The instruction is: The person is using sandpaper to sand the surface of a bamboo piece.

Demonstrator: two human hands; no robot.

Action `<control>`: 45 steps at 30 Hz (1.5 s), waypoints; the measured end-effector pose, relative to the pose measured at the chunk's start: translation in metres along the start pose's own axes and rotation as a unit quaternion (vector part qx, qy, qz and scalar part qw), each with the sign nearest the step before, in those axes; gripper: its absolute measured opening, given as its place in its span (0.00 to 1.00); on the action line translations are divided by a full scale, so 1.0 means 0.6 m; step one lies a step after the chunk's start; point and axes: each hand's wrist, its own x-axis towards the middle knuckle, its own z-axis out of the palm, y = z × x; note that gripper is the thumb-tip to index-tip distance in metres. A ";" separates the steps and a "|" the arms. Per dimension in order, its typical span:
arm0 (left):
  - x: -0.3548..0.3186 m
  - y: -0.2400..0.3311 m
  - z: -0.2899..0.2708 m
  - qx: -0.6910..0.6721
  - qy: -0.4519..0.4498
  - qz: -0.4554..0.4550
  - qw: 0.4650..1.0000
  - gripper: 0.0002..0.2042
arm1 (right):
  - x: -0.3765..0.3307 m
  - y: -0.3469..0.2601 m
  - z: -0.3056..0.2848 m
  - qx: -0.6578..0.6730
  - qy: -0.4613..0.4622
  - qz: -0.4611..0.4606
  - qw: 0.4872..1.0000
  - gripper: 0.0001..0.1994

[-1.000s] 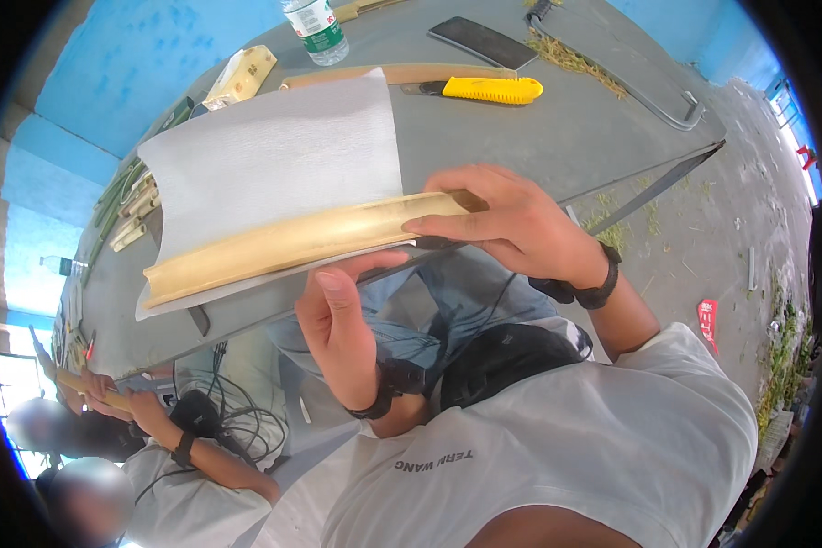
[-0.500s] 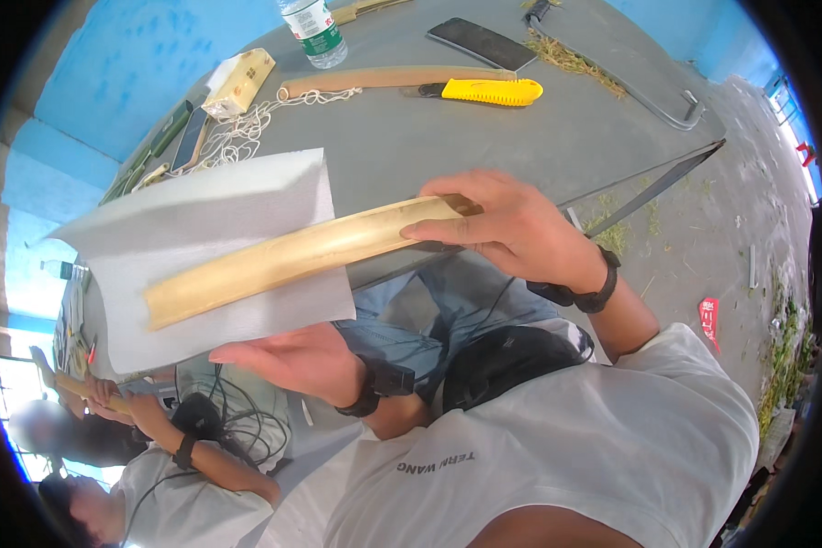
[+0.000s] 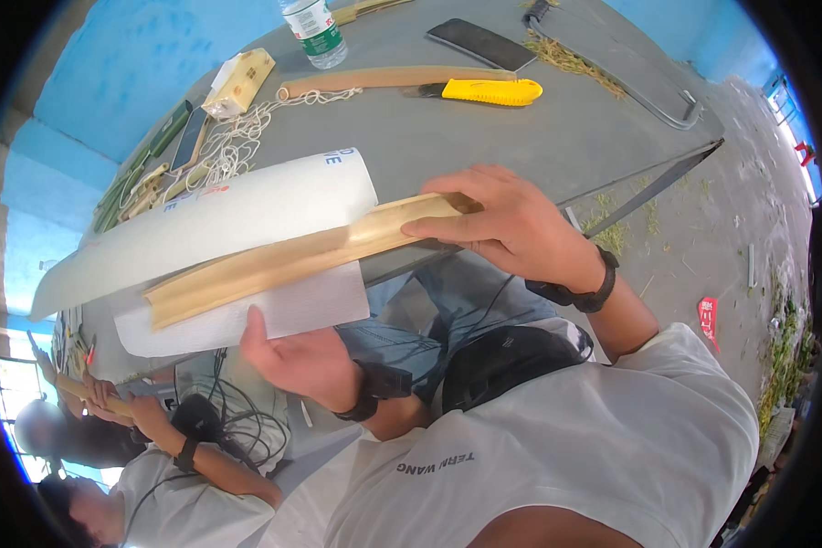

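Note:
My right hand (image 3: pixel 511 224) pinches the right end of a split bamboo strip (image 3: pixel 283 265), its pale, hollowed inner face upward. The strip slants down to the left across a white sheet (image 3: pixel 329 292) that looks like sandpaper. This sheet's far part curls up and over toward the strip, showing a printed back. Below the sheet's near edge is my left hand (image 3: pixel 306 365), thumb up against that edge and the other fingers hidden beneath. It appears to hold the sheet from underneath.
A yellow utility knife (image 3: pixel 491 91) lies by a brown strip (image 3: pixel 393 79) on the grey table (image 3: pixel 429 137). Beyond are a water bottle (image 3: pixel 315 36), phone (image 3: pixel 479 43), hacksaw (image 3: pixel 612 68) and tissue pack (image 3: pixel 239 82). White string (image 3: pixel 233 142) lies left. A co-worker (image 3: pixel 192 466) holds a stick, lower left.
The sheet's far side has curled up and toward the strip, bringing its printed back into view. My left thumb has risen to the near edge. My right hand and the bamboo have barely moved.

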 end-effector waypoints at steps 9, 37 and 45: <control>0.008 0.008 0.031 0.018 0.069 0.012 0.997 0.34 | 0.000 0.004 0.007 -0.003 0.009 0.003 1.000 0.17; -0.010 -0.011 -0.045 0.597 -0.092 0.226 0.764 0.28 | 0.016 -0.013 0.005 -0.076 0.029 0.035 0.996 0.23; -0.011 -0.020 -0.047 0.566 -0.136 0.276 0.765 0.26 | 0.038 -0.024 0.027 -0.039 0.051 0.036 0.997 0.24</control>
